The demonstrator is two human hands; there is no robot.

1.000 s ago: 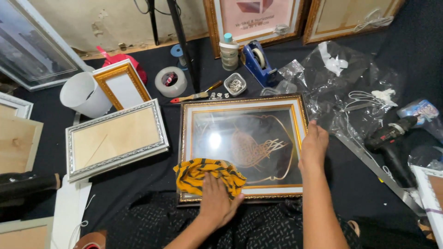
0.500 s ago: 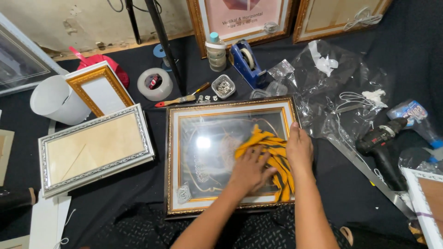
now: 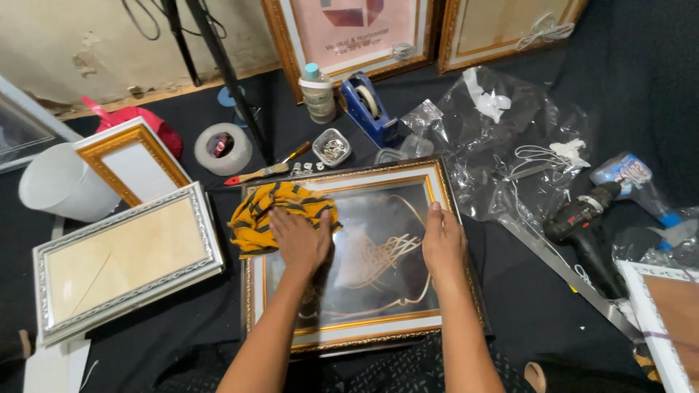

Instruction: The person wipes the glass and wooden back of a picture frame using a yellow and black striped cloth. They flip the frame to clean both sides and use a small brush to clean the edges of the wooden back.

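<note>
My left hand (image 3: 300, 239) lay flat, fingers spread and gripping nothing, pressing the yellow-and-black striped cotton cloth (image 3: 273, 212) onto the upper left corner of the glass of the gold-and-white rectangular picture frame (image 3: 349, 255). My right hand (image 3: 444, 244) rested open, palm down, on the glass near the frame's right rail, steadying it without clasping it. The frame lay flat on the black fabric work surface (image 3: 510, 291), directly in front of me. I judged the cloth soft, light and apt to bunch, and the glass stiff, smooth and fragile, best held by the moulded rails rather than the pane. A silver-edged frame with a plain board (image 3: 124, 262) lay just beside the left rail, and crumpled clear plastic wrapping (image 3: 502, 145) and a black cordless drill (image 3: 582, 225) lay to the right; small metal fittings (image 3: 306, 167) sat at the top edge.
</note>
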